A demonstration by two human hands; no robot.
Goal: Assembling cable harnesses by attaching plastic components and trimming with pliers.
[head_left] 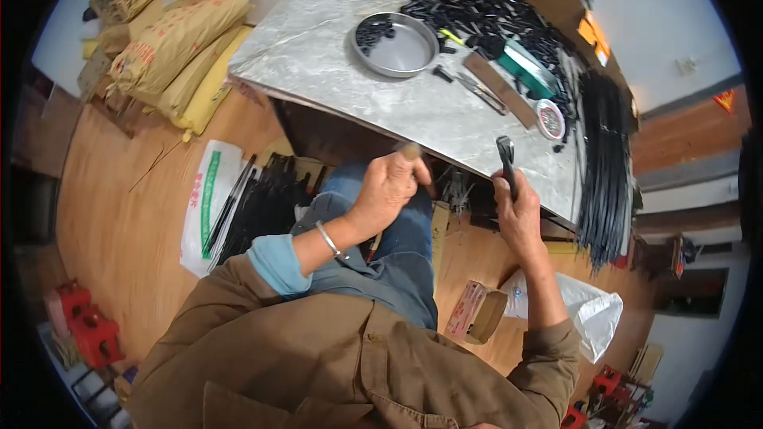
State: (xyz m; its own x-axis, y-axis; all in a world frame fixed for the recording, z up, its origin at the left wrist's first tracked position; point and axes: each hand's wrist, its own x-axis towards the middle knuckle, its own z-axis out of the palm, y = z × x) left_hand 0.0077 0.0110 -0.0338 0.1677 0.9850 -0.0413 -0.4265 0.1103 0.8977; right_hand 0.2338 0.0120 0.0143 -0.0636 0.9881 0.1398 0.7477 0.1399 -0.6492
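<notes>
One slim black part [507, 160] stands in your right hand [520, 210], fingers closed round its lower end. Long axis runs away from you, leaning slightly left; broader head at far end points toward surface [318, 56], showing against its near edge. Your left hand [388, 191] is above your lap, well apart from part, fingers curled; cannot tell whether they grip anything. Round metal tray [407, 52] with small dark pieces [373, 32] lies ahead; bundled black strips [604, 175] lie right.
</notes>
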